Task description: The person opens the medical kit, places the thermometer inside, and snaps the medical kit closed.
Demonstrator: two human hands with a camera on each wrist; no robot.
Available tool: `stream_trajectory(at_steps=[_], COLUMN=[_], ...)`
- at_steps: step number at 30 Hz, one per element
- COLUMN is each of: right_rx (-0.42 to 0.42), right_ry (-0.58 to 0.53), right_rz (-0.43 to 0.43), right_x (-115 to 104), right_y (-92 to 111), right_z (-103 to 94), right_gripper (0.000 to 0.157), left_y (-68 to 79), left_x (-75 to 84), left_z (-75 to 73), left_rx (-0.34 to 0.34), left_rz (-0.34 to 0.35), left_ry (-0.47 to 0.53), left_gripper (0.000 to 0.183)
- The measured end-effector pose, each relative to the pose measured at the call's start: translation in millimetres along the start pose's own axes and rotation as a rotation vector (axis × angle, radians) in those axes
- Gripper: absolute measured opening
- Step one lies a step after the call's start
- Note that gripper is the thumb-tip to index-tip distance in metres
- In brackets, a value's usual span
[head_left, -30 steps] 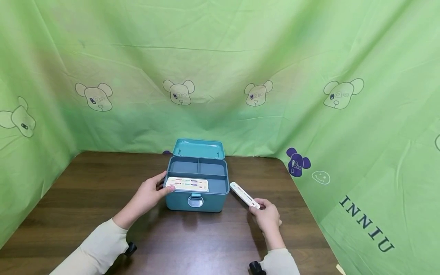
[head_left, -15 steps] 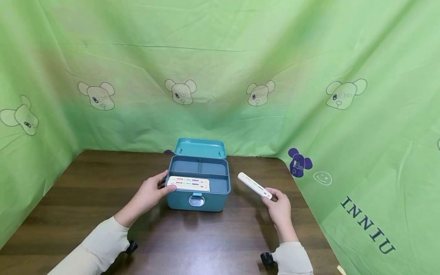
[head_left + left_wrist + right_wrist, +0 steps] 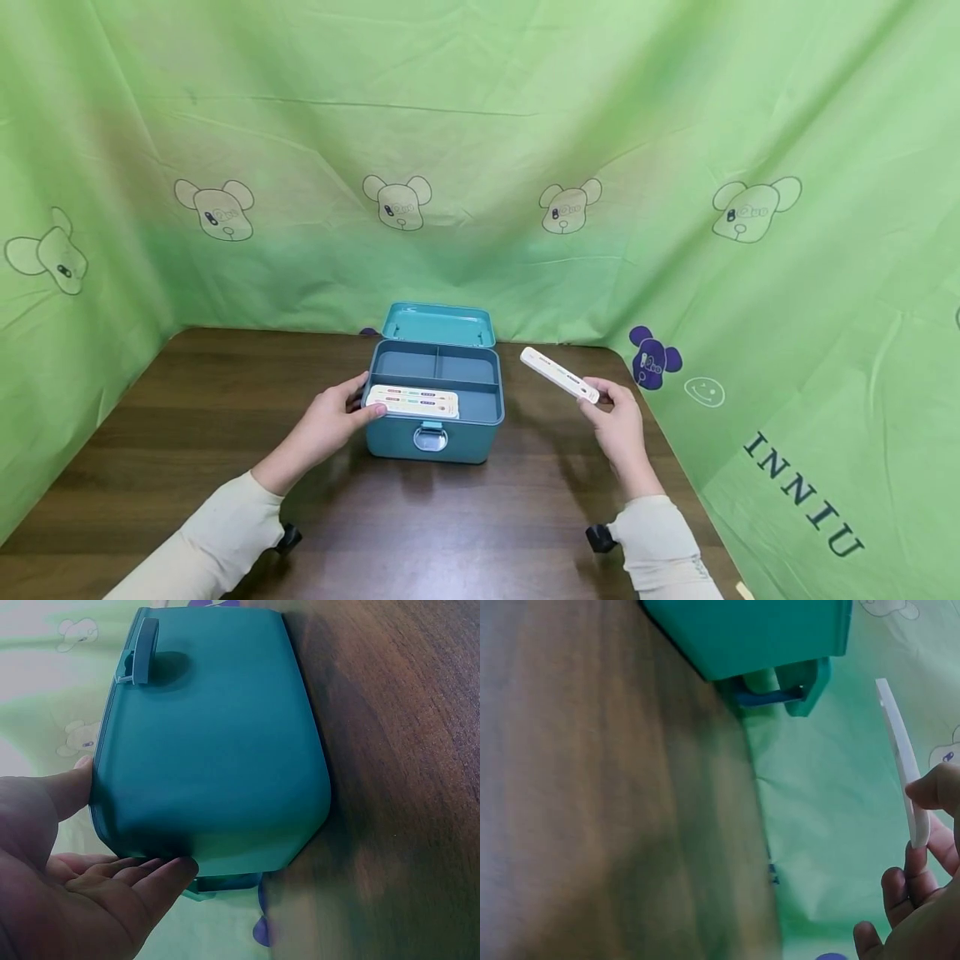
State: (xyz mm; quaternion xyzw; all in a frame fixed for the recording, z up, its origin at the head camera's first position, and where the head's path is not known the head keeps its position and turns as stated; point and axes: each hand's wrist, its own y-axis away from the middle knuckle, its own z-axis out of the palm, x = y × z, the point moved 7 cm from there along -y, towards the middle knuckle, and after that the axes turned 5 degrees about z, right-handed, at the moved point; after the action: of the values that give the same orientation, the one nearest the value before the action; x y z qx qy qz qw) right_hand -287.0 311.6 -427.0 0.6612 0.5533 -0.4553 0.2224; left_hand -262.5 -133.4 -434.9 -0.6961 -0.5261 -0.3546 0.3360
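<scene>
A teal storage box [image 3: 427, 442] with compartments stands on the table, its lid [image 3: 438, 324] tipped back. At its front left corner my left hand [image 3: 324, 427] holds the box, thumb over the rim and fingers against the side wall, as the left wrist view also shows. Inside the front compartment, at the left, lie slim white cases [image 3: 411, 402] with small coloured print. To the right of the box and raised above the table, my right hand [image 3: 618, 429] pinches another slim white case [image 3: 558, 374] by its near end; its edge shows in the right wrist view.
Brown wooden table [image 3: 420, 533] under everything. A green cloth [image 3: 480, 100] with bear prints hangs behind and at both sides. A metal latch [image 3: 431, 438] sits on the box's front. Something small and pale [image 3: 744, 590] shows at the lower right edge.
My right hand has risen and moved right and away from me with the slim white case, farther from the box. My left hand keeps its place on the box.
</scene>
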Motion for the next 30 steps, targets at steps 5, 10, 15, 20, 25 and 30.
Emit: stream_trajectory(at_steps=[5, 10, 15, 20, 25, 30], right_rx=[-0.033, -0.088, -0.153, -0.216, -0.322, -0.434], right_ry=[0.017, 0.045, 0.068, 0.112, 0.144, 0.168], right_rz=[-0.052, -0.098, -0.166, -0.232, -0.29, -0.309], right_x=[-15, -29, -44, -61, -77, -87], right_y=[-11, -21, -30, -37, -38, -36], right_z=[-5.3, -7.4, -6.2, -4.4, -0.6, 6.2], right_gripper=[0.038, 0.038, 0.039, 0.038, 0.037, 0.036], left_y=[0.3, 0.5, 0.4, 0.7, 1.2, 1.2], left_x=[0.5, 0.9, 1.2, 1.6, 4.2, 3.9], left_z=[0.4, 0.0, -0.4, -0.6, -0.1, 0.4], left_rx=[0.0, 0.003, 0.002, 0.004, 0.004, 0.001], left_rz=[0.002, 0.005, 0.001, -0.004, 0.01, 0.003], left_ry=[0.0, -0.005, -0.001, 0.001, 0.017, 0.021], left_gripper=[0.085, 0.085, 0.085, 0.084, 0.082, 0.082])
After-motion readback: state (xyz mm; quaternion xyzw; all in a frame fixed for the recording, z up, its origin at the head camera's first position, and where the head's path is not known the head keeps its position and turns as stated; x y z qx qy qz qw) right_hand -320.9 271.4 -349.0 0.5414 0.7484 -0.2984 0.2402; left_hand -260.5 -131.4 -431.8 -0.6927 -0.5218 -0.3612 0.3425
